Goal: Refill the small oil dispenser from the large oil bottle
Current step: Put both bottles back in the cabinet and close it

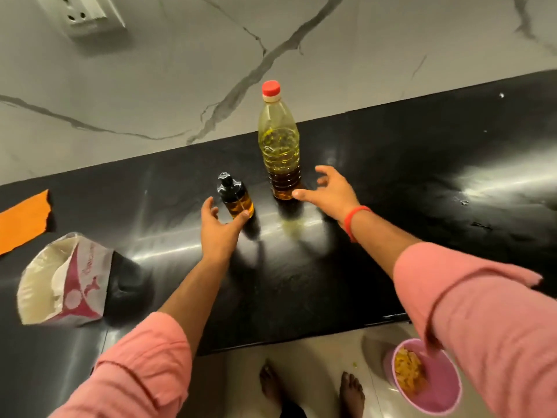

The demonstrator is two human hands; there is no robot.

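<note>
the dispenser [236, 197] stands upright on the black counter [391, 176], with the bottle [280, 143] – red cap on – at its 2 o'clock, near but apart. left hand [218, 227] sits at the dispenser's 7 o'clock, fingers spread, thumb tip touching its base. right hand [330, 190] is open at the bottle's 4 o'clock – thumb by its base, contact unclear. a flour bag [60, 279] lies at 9 o'clock.

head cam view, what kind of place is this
Most likely a home kitchen: a glossy black countertop against a marble-look wall with a power socket, a large oil bottle beside a small oil dispenser, and an opened food packet.
</note>
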